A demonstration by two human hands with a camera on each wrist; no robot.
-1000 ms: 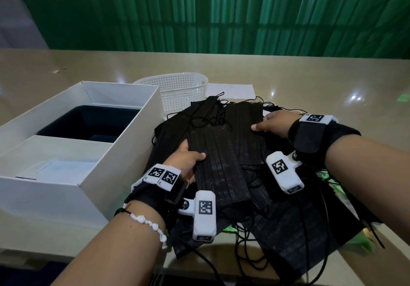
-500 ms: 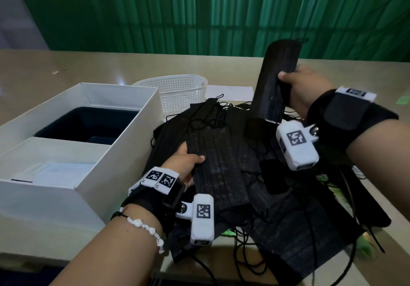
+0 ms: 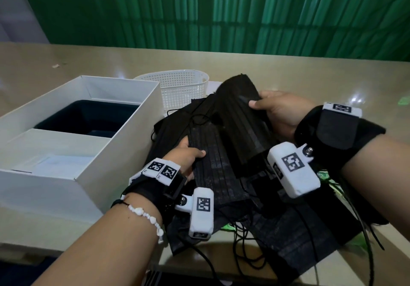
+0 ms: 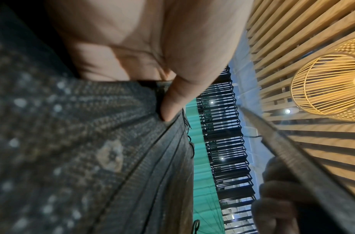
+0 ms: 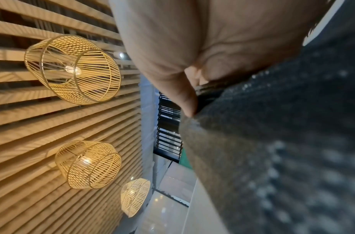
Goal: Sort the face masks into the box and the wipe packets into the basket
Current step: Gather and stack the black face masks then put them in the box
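A heap of black face masks covers the table's near middle. My right hand grips a stack of black masks, lifted and tilted above the heap, thumb on top; in the right wrist view the thumb presses the dark fabric. My left hand pinches another stack of masks lying on the heap, thumb on top. The white box stands at left, the white mesh basket behind the heap. Green wipe packets peek from under the masks.
The box has a dark open compartment at the back and a white section in front. Loose black ear loops trail over the table's near edge. A green curtain hangs behind the table.
My right hand picked a stack of masks off the heap, raised it high, and has now lowered it leftward toward the left hand's stack. The left hand has stayed put.
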